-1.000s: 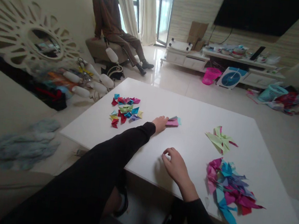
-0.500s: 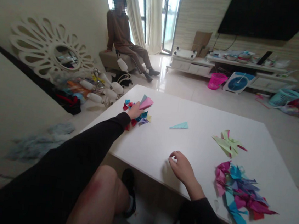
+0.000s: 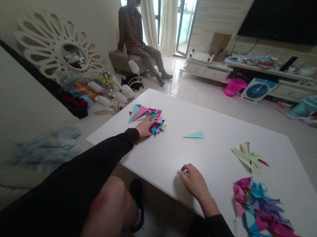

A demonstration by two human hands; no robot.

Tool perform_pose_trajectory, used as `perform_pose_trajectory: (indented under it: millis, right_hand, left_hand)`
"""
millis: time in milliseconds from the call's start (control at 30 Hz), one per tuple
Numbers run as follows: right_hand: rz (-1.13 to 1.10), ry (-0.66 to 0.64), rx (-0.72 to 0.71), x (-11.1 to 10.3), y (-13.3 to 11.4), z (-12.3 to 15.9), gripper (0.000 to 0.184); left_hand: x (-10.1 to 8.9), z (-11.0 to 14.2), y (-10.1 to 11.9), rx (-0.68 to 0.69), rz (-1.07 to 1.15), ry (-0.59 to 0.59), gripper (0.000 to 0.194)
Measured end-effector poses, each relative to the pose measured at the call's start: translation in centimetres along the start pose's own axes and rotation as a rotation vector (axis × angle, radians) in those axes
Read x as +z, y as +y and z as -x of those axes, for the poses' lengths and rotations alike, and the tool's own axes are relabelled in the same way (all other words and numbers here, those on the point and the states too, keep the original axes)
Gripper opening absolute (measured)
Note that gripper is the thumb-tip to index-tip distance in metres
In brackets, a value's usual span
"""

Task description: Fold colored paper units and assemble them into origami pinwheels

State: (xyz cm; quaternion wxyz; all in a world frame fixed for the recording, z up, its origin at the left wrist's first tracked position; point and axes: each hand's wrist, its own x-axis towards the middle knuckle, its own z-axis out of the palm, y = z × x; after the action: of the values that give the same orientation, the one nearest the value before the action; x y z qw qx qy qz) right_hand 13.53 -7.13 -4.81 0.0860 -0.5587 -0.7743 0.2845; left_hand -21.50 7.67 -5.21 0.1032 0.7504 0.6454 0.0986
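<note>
My left hand (image 3: 146,127) reaches over the far left part of the white table (image 3: 169,146). Its fingers are spread and touch a pile of small folded papers (image 3: 159,128) in red, blue, purple and yellow. Just beyond the hand lie a pink folded paper (image 3: 139,113) and a pale blue one (image 3: 133,113). Close to the near edge, my right hand (image 3: 194,179) is loosely curled with a gap between its fingers, and nothing shows in it. A single light blue folded paper cone (image 3: 195,134) lies between and beyond my hands.
Light green folded papers (image 3: 247,158) and a heap of colourful folded papers (image 3: 267,211) lie on the right of the table. A person (image 3: 133,33) sits on a bench by the window. A pink basket (image 3: 234,88) and a fan (image 3: 259,90) stand on the floor.
The pink and blue folded papers that were in my left hand now lie on the left pile. That hand has let go and moved slightly nearer. The view has shifted a little left.
</note>
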Motion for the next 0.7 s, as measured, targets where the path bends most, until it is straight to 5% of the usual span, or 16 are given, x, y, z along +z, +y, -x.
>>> perform_pose_trajectory:
  millis: [233, 400, 467, 567, 700]
  right_hand:
    - [0.003, -0.003, 0.01, -0.1, 0.3, 0.1, 0.02]
    - [-0.012, -0.009, 0.015, -0.3, 0.0, 0.3, 0.02]
    - [-0.017, -0.008, 0.014, -0.3, -0.1, 0.3, 0.02]
    - [-0.021, -0.01, 0.01, -0.3, -0.1, 0.3, 0.02]
    - [-0.009, -0.01, 0.005, -0.3, 0.1, 0.3, 0.02]
  left_hand:
    - [-1.5, 1.6, 1.5, 0.173, 0.164, 0.024, 0.09]
    - [-1.0, 0.1, 1.1, -0.02, 0.364, 0.112, 0.074]
    - [-0.1, -0.8, 1.0, -0.116, 0.312, 0.047, 0.078]
    - [1.2, -1.7, 1.4, -0.112, 0.252, -0.12, 0.091]
    - [1.5, -2.2, 2.1, -0.05, 0.295, -0.009, 0.074]
